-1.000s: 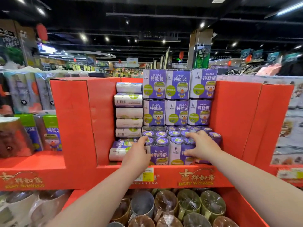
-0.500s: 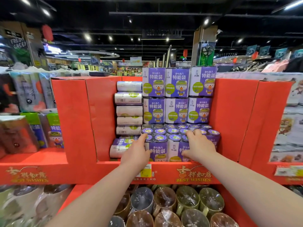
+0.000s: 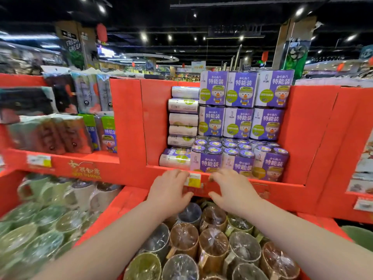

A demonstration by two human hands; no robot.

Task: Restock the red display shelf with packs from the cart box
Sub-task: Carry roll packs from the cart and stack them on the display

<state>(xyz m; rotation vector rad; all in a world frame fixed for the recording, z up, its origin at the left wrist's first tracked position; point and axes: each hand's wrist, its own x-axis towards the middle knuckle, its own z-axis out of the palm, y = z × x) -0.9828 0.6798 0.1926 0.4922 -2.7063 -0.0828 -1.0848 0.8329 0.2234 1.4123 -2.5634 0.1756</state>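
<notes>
- Head view: both my forearms come up from the bottom edge, angled in toward the middle of the red shelf (image 3: 129, 122).
- Left hand (image 3: 168, 191) is palm down over the shelf's front lip, knuckles up, wrist straight.
- Its fingers (image 3: 177, 174) are loosely curled and close together, tips at the lip beside the yellow tag (image 3: 193, 179). Nothing in it as far as I can see.
- Right hand (image 3: 232, 190) mirrors it just right of the tag, palm down, thumb sticking out toward the left hand.
- Right fingers (image 3: 224, 175) are bent and slightly spread, tips at the lip right below the front packs (image 3: 240, 159). Empty too; can't tell if either hand actually presses the cardboard.
- The purple packs sit in the shelf's centre bay: a front row of three on the floor of the bay, two rows stacked above and behind, plus a column of sideways rolls (image 3: 182, 120) on the left.
- Below the hands there's a bin of wrapped mugs (image 3: 201, 243), more mugs off to the left.
- Versus half a second ago: both hands were up on the front row, left one on the left pack, right one draped over the tops. Now they've dropped off the packs to the lip.
- View has also swung right and closer, so the bay sits right of centre and the left side is blurry.
- The cart box isn't in frame.
</notes>
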